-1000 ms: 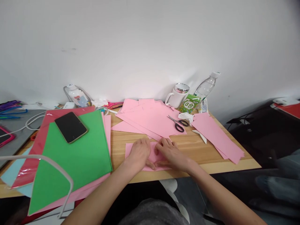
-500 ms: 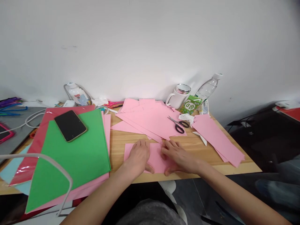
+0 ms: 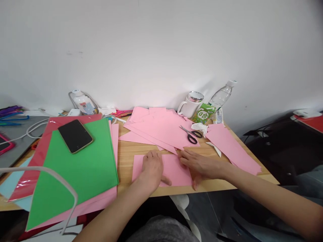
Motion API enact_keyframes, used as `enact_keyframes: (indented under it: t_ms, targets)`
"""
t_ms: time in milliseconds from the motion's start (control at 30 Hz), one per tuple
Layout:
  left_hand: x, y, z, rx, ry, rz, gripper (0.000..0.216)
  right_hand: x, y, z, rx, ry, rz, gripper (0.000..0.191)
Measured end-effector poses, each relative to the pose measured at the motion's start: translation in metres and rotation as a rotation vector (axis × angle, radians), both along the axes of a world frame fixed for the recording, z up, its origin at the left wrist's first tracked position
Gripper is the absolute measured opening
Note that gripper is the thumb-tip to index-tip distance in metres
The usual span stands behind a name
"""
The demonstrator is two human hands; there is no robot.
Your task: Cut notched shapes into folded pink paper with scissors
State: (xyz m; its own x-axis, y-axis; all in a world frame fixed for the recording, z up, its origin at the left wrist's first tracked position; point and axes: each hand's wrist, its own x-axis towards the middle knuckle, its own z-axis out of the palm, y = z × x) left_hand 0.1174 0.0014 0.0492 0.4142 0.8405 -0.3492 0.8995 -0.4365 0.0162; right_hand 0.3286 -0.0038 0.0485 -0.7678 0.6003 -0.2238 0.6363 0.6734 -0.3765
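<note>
A pink sheet of paper (image 3: 174, 169) lies flat near the table's front edge. My left hand (image 3: 153, 168) presses on its left half, fingers on the far part and thumb stretched out to the right. At the sheet's right edge, my right hand (image 3: 195, 164) rests with its fingers near the far corner and its thumb spread toward the near corner. Both hands are open and grip nothing. Beyond them lies a spread pile of pink paper pieces (image 3: 156, 124), with black-handled scissors (image 3: 192, 137) on its right side.
Left, a dark-screened phone (image 3: 75, 136) lies on green sheets (image 3: 85, 168). A white mug (image 3: 191, 105), a green packet (image 3: 204, 113) and a clear bottle (image 3: 222, 95) stand at the back right. Pink strips (image 3: 233, 148) lie at the right; a white bottle (image 3: 83, 102) leans on the wall.
My right hand has slid right, from on top of the sheet to its right edge. My left hand has shifted slightly right, its thumb reaching further across the paper.
</note>
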Motion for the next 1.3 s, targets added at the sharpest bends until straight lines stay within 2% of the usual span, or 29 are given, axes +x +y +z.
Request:
enact_keyframes:
  t_ms: [100,167,233,267,300,333,400,433,500,533,600,667,767,967,1133,1300]
  targets:
    - [0.004,-0.003,-0.006,0.044,-0.008,0.049,0.092,-0.004,-0.005,0.013,-0.011,-0.05,-0.075,0.026]
    - [0.004,-0.004,-0.011,0.067,-0.022,0.058,0.089,-0.019,-0.017,0.01,0.073,-0.007,-0.27,0.008]
    - [0.004,-0.005,-0.016,0.095,-0.033,0.066,0.079,-0.041,-0.035,-0.007,0.247,0.215,-0.497,0.021]
    - [0.003,-0.006,-0.018,0.113,-0.038,0.07,0.07,-0.052,-0.044,-0.02,0.317,0.326,-0.549,0.028]
    - [0.003,-0.007,-0.019,0.133,-0.042,0.07,0.058,-0.063,-0.052,-0.035,0.401,0.385,-0.556,0.032]
    - [0.002,-0.008,-0.019,0.154,-0.046,0.066,0.043,-0.072,-0.06,-0.049,0.439,0.353,-0.536,0.04]
    - [-0.001,-0.011,-0.019,0.188,-0.058,0.035,0.022,-0.084,-0.069,-0.071,0.519,0.226,-0.468,0.063]
    - [-0.004,-0.012,-0.019,0.198,-0.067,0.008,0.019,-0.086,-0.071,-0.077,0.531,0.162,-0.414,0.076]
    - [-0.011,-0.011,-0.019,0.198,-0.093,-0.058,0.025,-0.087,-0.072,-0.081,0.539,0.073,-0.334,0.098]
    - [-0.015,-0.011,-0.02,0.192,-0.108,-0.089,0.038,-0.086,-0.071,-0.079,0.537,0.046,-0.315,0.106]
    - [-0.025,-0.007,-0.024,0.177,-0.149,-0.145,0.071,-0.084,-0.07,-0.073,0.537,0.012,-0.316,0.114]
    - [-0.038,-0.003,-0.029,0.174,-0.209,-0.208,0.086,-0.084,-0.069,-0.067,0.53,-0.008,-0.327,0.114]
    - [-0.058,0.001,-0.033,0.158,-0.27,-0.268,0.093,-0.085,-0.07,-0.062,0.497,-0.014,-0.326,0.111]
    - [-0.095,0.0,-0.033,0.179,-0.277,-0.268,0.105,-0.084,-0.072,-0.06,0.457,0.006,-0.312,0.104]
    - [-0.107,0.0,-0.033,0.178,-0.319,-0.286,0.106,-0.076,-0.071,-0.059,0.486,0.007,-0.227,0.095]
    - [-0.12,0.003,-0.025,0.152,-0.34,-0.275,0.1,-0.068,-0.07,-0.059,0.491,-0.003,-0.205,0.092]
